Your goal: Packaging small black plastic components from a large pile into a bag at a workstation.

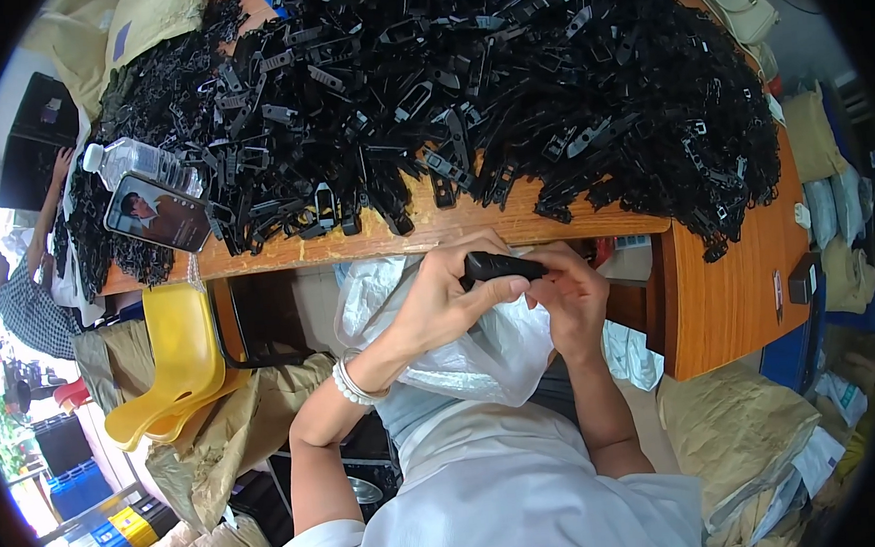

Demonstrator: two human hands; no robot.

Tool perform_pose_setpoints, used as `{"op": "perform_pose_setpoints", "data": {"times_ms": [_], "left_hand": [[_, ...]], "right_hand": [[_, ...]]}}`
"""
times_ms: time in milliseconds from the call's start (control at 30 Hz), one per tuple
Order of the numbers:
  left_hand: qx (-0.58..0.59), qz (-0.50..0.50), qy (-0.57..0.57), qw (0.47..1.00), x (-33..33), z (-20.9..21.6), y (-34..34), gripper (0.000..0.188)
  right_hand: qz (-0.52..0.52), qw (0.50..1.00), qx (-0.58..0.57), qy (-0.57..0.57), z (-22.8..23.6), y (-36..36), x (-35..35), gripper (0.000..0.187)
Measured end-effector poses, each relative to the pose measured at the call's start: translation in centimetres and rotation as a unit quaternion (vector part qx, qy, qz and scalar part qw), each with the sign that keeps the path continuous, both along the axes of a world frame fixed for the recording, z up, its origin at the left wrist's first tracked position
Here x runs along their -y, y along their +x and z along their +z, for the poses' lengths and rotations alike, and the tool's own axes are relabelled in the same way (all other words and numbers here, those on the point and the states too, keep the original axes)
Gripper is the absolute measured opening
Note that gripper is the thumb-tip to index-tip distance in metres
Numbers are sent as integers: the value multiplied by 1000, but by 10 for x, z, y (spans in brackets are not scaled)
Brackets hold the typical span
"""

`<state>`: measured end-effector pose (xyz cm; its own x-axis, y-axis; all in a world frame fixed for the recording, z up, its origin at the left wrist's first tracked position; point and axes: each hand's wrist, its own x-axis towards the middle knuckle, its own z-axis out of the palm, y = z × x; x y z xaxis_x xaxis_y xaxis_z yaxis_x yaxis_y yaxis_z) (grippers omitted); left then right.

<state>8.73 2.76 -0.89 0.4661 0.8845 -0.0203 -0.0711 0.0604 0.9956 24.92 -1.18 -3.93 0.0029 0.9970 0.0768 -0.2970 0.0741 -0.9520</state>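
Observation:
A small elongated black plastic part [497,266] is held up just in front of the table's near edge. My left hand [441,298] grips one end of it, with the thumb along its lower side. At the other end, the fingers of my right hand [571,293] pinch it; their tips partly hide that end. Below both hands a translucent white plastic bag [483,356] lies across my lap. Beyond them, a large heap of similar-looking black plastic parts [427,94] covers most of the wooden table [356,245].
On the heap's left lie a phone [156,212] showing a video and a clear plastic bottle [140,161]. A yellow chair [178,365] stands at left, near brown paper sacks [256,415]. Another person [33,288] reaches toward a black box at far left. More sacks [737,426] lie at right.

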Motion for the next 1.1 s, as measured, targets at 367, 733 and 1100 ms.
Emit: {"op": "perform_pose_setpoints", "data": {"times_ms": [367, 733, 1100], "left_hand": [[-406, 229, 425, 776, -102, 22, -28, 13], [-586, 247, 484, 601, -144, 12, -24, 5], [-84, 343, 203, 913, -149, 39, -29, 19]], "right_hand": [[-18, 996, 28, -78, -21, 15, -9, 20], [72, 992, 59, -85, -19, 5, -18, 22], [95, 989, 106, -42, -23, -28, -45, 22]]}}
